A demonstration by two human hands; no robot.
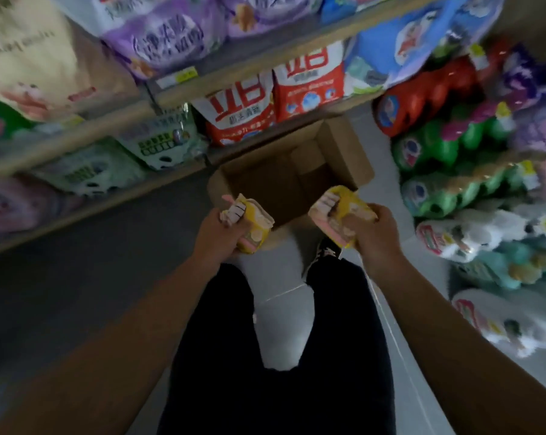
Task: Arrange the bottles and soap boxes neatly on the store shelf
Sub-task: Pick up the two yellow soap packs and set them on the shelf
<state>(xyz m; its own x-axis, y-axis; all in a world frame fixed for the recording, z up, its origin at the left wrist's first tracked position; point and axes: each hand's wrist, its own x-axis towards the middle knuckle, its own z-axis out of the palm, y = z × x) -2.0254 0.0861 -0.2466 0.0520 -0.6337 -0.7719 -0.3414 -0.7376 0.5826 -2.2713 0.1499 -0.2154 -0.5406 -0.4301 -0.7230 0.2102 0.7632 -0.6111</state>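
While outstretched, hands [224, 232] grip boxes [256, 224] — apart.

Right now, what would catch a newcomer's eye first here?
Two hands at the centre: the left hand and the right hand each grip yellow soap boxes above an open cardboard box on the floor. Behind it stand red-and-white bags on the shelf, and red and green bottles line the right.

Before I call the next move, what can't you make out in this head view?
- Yellow soap boxes in the left hand and right hand: count and print, hidden by fingers and motion blur.
- Carton: its near floor, hidden by hands and boxes.
- Bottles on the right: labels blurred, row cut by the edge.
- Shelf tags: too small.
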